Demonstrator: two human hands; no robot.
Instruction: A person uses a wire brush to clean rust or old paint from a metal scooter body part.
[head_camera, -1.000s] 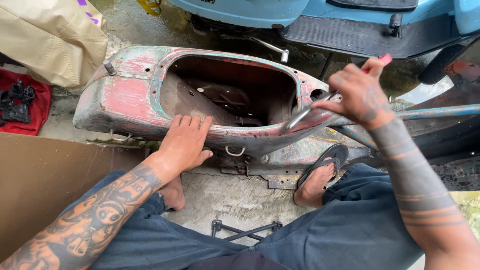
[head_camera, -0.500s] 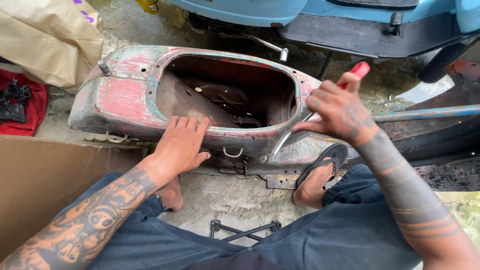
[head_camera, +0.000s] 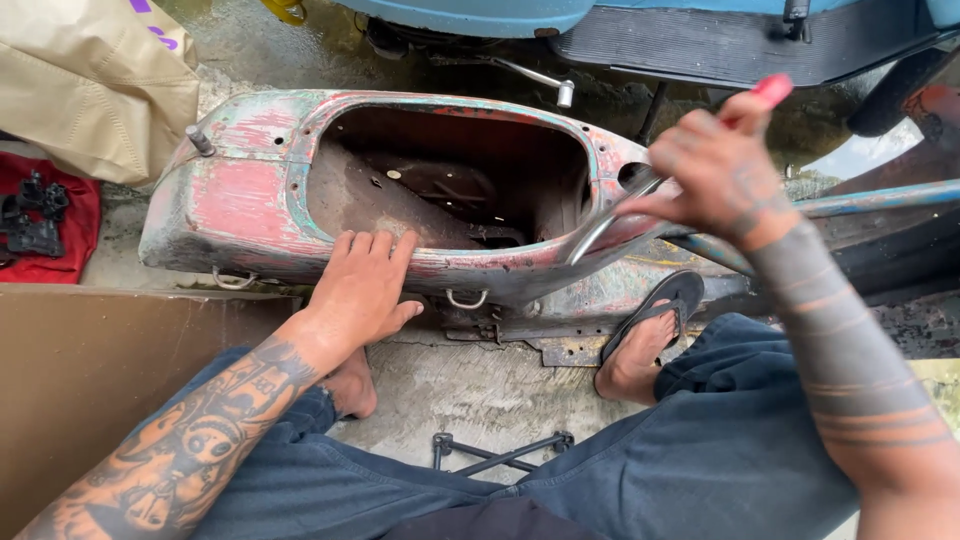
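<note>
Since the earlier frame the right hand (head_camera: 715, 165) has lifted slightly, its fist closed around a red-handled tool (head_camera: 640, 195) whose metal shaft slants down to the near right rim of the rusty scooter shell (head_camera: 250, 190). The left hand (head_camera: 362, 285) lies open, fingers flat on the shell's near edge. The tool's tip is hard to make out against the rim; the shell's hollow is open.

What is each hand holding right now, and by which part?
The right hand grips a metal tool by its red handle. The left hand holds nothing; it rests flat on the near rim of the old scooter body.
</note>
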